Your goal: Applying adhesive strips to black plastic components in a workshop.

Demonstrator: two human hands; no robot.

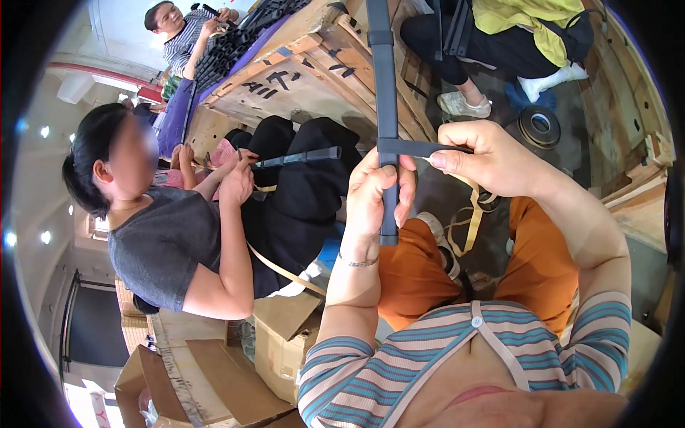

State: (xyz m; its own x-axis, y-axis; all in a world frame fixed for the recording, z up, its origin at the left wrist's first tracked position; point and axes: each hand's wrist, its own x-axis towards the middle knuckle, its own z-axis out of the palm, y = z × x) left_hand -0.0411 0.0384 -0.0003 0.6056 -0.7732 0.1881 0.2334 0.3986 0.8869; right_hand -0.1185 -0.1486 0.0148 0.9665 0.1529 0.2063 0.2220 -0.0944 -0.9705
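A long dark grey bar (pixel 385 78) stands almost upright in the view, and the fingers of my left hand (pixel 371 189) are wrapped round its lower part. My right hand (pixel 485 157) is closed in a pinch on a strip of black tape (pixel 414 148). That strip runs sideways from the bar, just above my left hand, to my right fingertips. Below my right hand dangles a loop of tan backing strip (pixel 472 225). Darker bands cross the bar higher up. My right palm is hidden.
On the floor lies a roll of black tape (pixel 539 127). At my left, a co-worker in a grey shirt (pixel 168 239) holds a similar bar (pixel 300 157). A wooden crate (pixel 307 78) stands ahead. Cardboard boxes (pixel 278 357) stand at lower left. Another person's shoe (pixel 464 105) is beyond.
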